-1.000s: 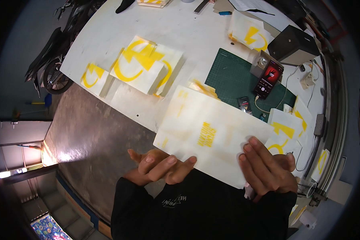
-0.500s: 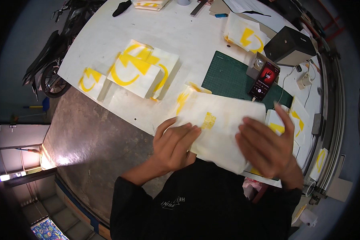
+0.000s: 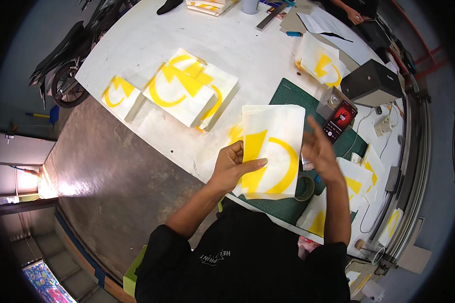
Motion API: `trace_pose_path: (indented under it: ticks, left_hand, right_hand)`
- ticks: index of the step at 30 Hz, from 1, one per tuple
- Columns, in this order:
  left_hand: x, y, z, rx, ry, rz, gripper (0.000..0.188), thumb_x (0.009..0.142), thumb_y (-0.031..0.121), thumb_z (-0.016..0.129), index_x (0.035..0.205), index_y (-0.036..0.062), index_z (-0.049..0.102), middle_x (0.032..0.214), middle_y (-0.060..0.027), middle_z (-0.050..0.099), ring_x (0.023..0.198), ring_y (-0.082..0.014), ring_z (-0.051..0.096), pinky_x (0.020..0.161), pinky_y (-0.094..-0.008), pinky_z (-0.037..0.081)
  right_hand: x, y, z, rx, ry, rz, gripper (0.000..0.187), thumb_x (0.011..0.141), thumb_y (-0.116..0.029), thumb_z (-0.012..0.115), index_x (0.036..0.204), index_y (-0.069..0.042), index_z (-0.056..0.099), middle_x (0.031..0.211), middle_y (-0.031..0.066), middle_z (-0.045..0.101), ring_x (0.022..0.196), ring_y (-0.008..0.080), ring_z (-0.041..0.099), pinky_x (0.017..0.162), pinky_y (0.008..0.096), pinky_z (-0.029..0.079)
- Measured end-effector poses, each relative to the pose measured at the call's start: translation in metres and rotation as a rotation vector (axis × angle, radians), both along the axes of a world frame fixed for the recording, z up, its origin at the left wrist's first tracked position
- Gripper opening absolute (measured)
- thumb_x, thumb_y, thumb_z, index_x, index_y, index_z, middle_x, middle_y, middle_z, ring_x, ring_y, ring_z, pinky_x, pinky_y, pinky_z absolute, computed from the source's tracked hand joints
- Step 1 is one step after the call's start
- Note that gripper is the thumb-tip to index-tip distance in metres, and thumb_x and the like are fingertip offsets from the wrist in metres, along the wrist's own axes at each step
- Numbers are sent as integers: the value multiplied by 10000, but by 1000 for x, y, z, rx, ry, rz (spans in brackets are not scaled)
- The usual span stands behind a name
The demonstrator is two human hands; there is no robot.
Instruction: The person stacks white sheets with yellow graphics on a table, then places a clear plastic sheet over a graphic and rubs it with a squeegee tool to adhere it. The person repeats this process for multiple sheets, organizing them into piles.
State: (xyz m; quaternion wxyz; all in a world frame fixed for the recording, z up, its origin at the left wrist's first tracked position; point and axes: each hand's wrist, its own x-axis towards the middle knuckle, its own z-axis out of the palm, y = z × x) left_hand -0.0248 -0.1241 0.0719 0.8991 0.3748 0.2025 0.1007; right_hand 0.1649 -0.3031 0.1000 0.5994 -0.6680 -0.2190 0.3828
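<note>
Your left hand [image 3: 231,165] pinches the white paper stack [image 3: 280,162] at its nine-o'clock side, thumb over the yellow print, fingers behind. Your right hand [image 3: 322,154] is blurred, its fingers spread, just beside the three-o'clock edge; whether it touches, I cannot tell. The stack is above the green cutting mat [image 3: 283,97].

The step in hand looks like steadying and handling the stack; from this hold, any move calls for a firm left pinch so the layers stay together, with the right fingers lined up to the free edge.

Counting outward from the held one: one small printed pile [image 3: 122,98] toward ten o'clock, at least two overlapping larger piles [image 3: 182,93] at ten, one cup [image 3: 249,6] at twelve, one loose pile [image 3: 318,63] at one, one phone [image 3: 341,119] and one black box [image 3: 371,83] at two.
</note>
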Motion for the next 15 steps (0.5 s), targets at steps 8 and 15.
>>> trace_pose_path:
  ticks: [8, 15]
  left_hand:
    - [21, -1, -7, 76, 21, 89, 339, 855, 66, 832, 1109, -37, 632, 1064, -118, 728, 933, -146, 707, 856, -296, 577]
    - [20, 25, 21, 519, -53, 475, 792, 804, 154, 879, 1432, -40, 437, 1341, -163, 587, 1222, -236, 589, 1033, -386, 482]
  right_hand:
    - [-9, 29, 1, 82, 276, 14, 542, 822, 32, 786, 1313, 80, 562, 1195, 174, 705, 1033, 218, 714, 933, 344, 572]
    - [76, 124, 32, 59, 192, 320, 524, 800, 15, 795, 1278, 98, 599, 1141, 177, 731, 957, 208, 741, 887, 330, 600]
